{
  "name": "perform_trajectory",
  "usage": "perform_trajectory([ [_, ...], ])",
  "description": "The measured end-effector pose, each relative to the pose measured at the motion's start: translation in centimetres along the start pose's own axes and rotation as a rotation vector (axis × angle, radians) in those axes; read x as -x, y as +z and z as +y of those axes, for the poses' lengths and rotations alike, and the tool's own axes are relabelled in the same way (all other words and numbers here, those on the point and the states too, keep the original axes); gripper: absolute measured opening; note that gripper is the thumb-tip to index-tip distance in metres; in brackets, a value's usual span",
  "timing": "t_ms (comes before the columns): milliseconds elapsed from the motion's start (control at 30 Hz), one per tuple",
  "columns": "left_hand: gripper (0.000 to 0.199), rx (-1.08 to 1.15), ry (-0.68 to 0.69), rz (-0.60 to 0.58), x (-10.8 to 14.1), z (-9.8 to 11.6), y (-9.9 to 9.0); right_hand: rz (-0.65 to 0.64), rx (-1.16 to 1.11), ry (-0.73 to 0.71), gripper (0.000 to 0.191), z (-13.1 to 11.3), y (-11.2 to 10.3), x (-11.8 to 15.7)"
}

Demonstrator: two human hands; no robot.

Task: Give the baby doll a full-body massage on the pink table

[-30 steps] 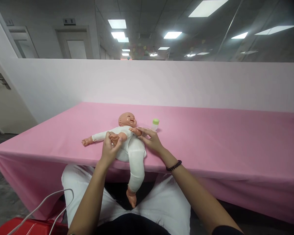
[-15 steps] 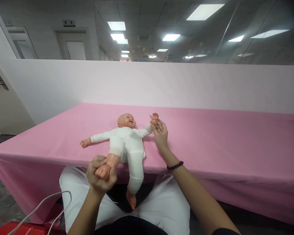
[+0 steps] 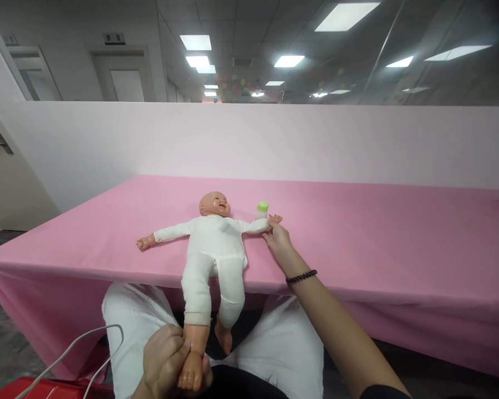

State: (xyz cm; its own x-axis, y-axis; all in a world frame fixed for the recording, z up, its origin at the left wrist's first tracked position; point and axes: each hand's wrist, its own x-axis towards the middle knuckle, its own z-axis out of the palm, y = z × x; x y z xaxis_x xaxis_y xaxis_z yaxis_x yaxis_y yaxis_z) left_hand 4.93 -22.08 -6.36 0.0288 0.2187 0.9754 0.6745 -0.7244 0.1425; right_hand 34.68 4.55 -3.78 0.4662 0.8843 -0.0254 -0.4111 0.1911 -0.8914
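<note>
A baby doll with a white cloth body lies on its back, its legs hanging over the table's front edge. My left hand is closed round the lower leg and foot at the left, above my lap. At the doll's wrist on the right, my right hand pinches the arm, which lies stretched out low. Just behind that arm stands a small container with a green lid, its lower part hidden. The doll's other arm rests flat on the cloth.
A pink cloth covers the table, backed by a white low wall with glass above. A red object and a white cable are at the lower left. A door stands at the left.
My left hand has lowered the doll's leg from a raised position towards my lap. My right hand has brought its arm down and outward, and the green-lidded container has come into view.
</note>
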Motion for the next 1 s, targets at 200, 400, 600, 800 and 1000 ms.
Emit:
perform_trajectory([
  [200, 0.032, -0.122, 0.142, 0.038, -3.3, -1.3, 0.6, -0.037, -0.041, -0.207, 0.048, -2.1, 1.5, 2.4],
  [400, 0.028, -0.081, -0.074, 0.119, -8.6, -2.9, 4.3, -0.172, 0.126, -0.555, 0.065, -3.3, 2.9, 5.6],
  [600, 0.021, -0.057, -0.328, -0.176, -10.1, -5.5, 9.2, -0.532, 0.353, -0.774, 0.047, -2.7, 3.0, 7.7],
  [800, 0.018, -0.119, -0.306, -0.280, -9.7, -6.0, 10.7, -0.806, 0.537, -0.877, 0.044, -2.3, 2.6, 7.6],
  [1000, 0.017, -0.026, -0.284, -0.194, -9.4, -5.9, 10.0, -0.717, 0.501, -0.893, 0.042, -2.4, 2.8, 7.4],
])
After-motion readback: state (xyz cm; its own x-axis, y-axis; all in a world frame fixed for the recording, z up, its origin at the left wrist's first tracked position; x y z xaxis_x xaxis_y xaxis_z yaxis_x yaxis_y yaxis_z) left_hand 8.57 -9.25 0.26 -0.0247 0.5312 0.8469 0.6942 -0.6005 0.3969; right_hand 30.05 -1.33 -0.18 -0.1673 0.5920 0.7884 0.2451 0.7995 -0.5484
